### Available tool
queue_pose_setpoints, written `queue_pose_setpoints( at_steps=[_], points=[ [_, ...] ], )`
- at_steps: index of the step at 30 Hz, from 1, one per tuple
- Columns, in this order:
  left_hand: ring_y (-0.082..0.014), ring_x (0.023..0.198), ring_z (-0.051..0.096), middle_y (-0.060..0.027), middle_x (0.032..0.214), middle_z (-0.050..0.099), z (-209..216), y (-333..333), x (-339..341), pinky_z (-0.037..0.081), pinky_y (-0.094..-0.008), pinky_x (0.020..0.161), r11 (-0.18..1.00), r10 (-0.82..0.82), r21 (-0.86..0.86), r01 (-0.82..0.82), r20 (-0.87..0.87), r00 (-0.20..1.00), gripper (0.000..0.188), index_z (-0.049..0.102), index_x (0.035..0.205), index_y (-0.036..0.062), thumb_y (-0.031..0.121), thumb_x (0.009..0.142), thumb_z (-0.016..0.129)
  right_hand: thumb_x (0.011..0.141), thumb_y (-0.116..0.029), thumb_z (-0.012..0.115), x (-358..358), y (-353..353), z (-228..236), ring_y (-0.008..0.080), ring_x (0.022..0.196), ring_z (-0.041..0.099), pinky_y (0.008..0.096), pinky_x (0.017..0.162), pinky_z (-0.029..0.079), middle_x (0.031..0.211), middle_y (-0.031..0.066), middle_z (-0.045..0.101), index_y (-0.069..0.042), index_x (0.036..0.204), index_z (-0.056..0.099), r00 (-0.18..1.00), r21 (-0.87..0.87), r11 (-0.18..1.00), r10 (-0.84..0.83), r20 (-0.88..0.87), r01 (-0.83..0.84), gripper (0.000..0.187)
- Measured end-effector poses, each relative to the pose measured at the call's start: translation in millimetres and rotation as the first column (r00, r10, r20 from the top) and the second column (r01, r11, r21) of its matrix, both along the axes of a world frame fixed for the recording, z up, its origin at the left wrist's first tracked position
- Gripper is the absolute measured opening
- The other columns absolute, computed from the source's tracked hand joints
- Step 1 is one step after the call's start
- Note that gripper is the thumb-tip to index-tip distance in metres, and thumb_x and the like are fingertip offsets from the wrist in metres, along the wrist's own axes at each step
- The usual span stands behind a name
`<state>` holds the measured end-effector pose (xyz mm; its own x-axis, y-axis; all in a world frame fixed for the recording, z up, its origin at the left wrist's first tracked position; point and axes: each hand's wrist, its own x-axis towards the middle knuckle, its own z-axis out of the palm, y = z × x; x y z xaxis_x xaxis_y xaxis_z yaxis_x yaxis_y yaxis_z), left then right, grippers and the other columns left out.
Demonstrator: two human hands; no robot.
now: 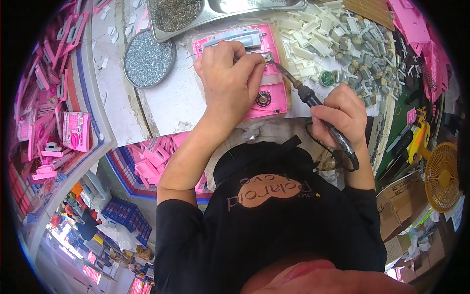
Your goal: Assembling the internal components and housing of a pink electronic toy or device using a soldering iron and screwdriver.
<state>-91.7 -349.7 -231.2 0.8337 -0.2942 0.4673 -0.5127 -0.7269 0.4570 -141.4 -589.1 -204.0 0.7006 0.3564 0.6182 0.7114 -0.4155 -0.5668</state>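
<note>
A pink plastic casing [279,102] lies on the worktable in front of me, with a grey plastic part [248,40] near its far edge and a small round speaker [263,99] near its close edge. My left hand [227,81] rests over the casing's left side. Its thumb and fingers are pinched together near a small metal part; thin wires show beside them, but what they grip is hidden. My right hand [342,115] is wrapped round the dark handle of a soldering iron [309,96]. The iron's tip points at the metal part, close to my left fingertips.
A round dish of small screws [149,59] stands left of the casing. Behind is a metal tray [215,13] of small metal pieces. White plastic parts [306,49] and grey parts [374,66] pile up at right, beside a green coil [326,77]. Pink casings [76,131] fill the left side.
</note>
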Motion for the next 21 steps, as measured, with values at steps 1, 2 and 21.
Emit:
queue_pose_setpoints(
  at_steps=[1, 2, 21],
  points=[
    [-0.0234, 0.092, 0.051, -0.0017, 0.092, 0.056, 0.2, 0.2, -0.2, 0.034, -0.0386, 0.083, 1.0, 0.001, 0.002, -0.001, -0.003, 1.0, 0.013, 0.075, 0.088, 0.0152, 0.016, 0.076, 0.081, 0.052, 0.006, 0.075, 0.0, -1.0, 0.1, 0.0209, 0.057, 0.05, 0.0289, 0.048, 0.038, 0.07, 0.0028, 0.054, -0.006, 0.091, 0.071, 1.0, 0.002, 1.0, 0.001, -0.002, -0.001, 0.041],
    [-0.0234, 0.092, 0.051, -0.0016, 0.092, 0.056, -0.2, 0.3, -0.3, 0.034, -0.0386, 0.083, 1.0, 0.001, -0.001, -0.001, -0.001, 1.0, 0.013, 0.075, 0.088, 0.0152, 0.016, 0.076, 0.081, 0.052, 0.006, 0.075, 0.1, -1.9, 0.2, 0.0209, 0.056, 0.05, 0.029, 0.048, 0.038, 0.07, 0.0029, 0.054, -0.006, 0.091, 0.071, 1.0, 0.005, 1.0, 0.002, -0.004, -0.002, 0.041],
    [-0.0206, 0.092, 0.055, 0.0003, 0.094, 0.06, 6.8, 3.8, -2.4, 0.035, -0.0375, 0.084, 1.0, -0.018, 0.023, 0.018, -0.022, 1.0, 0.014, 0.076, 0.09, 0.0157, 0.016, 0.077, 0.081, 0.09, 0.0, 0.072, -25.8, -20.9, -0.8, 0.0122, 0.079, 0.065, 0.0234, 0.071, 0.051, 0.099, 0.0104, 0.067, 0.003, 0.118, 0.06, 0.814, 0.43, 0.811, -0.094, -0.573, 0.396, 0.031]
  ],
)
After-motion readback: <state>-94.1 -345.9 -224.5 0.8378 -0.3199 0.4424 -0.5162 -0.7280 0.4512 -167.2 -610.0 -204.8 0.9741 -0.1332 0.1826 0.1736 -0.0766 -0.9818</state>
